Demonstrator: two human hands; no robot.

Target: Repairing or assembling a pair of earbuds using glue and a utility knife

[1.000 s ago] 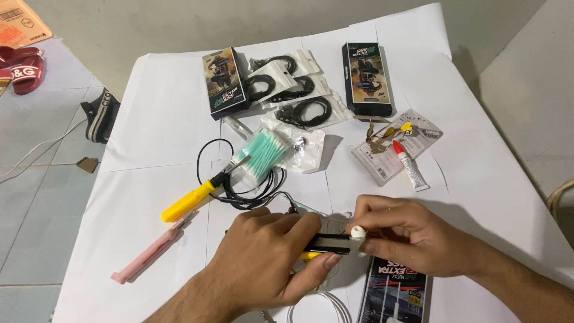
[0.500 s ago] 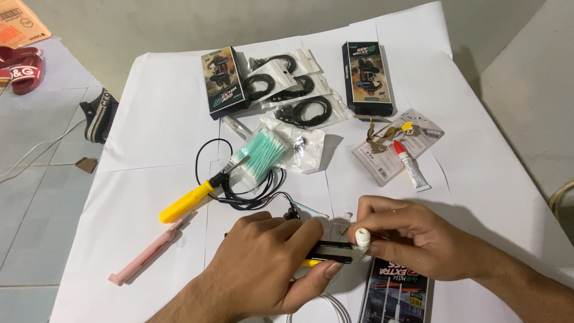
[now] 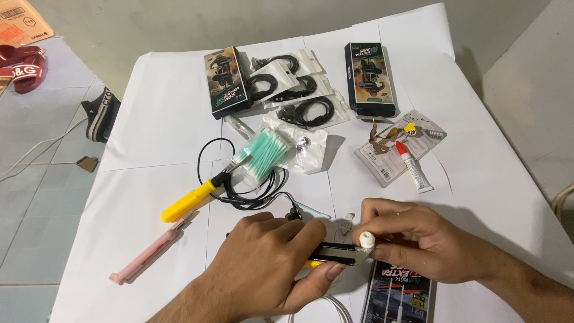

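Head view: left hand (image 3: 269, 263) grips a black-yellow knife (image 3: 335, 253); right hand (image 3: 418, 239) pinches a white earbud (image 3: 366, 241) against its blade

Yellow-handled tool (image 3: 188, 202), pink bar (image 3: 146, 255), green swabs (image 3: 266, 154), glue tube (image 3: 414, 167), two dark boxes (image 3: 226, 82).

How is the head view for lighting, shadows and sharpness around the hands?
Head view: even, soft light on the white paper sheets, no glare; faint shadows trail right of the glue tube and boxes. Left hand and right hand are sharp, as is the small white earbud piece at the cutter blade. Slight wide-angle stretch at edges.
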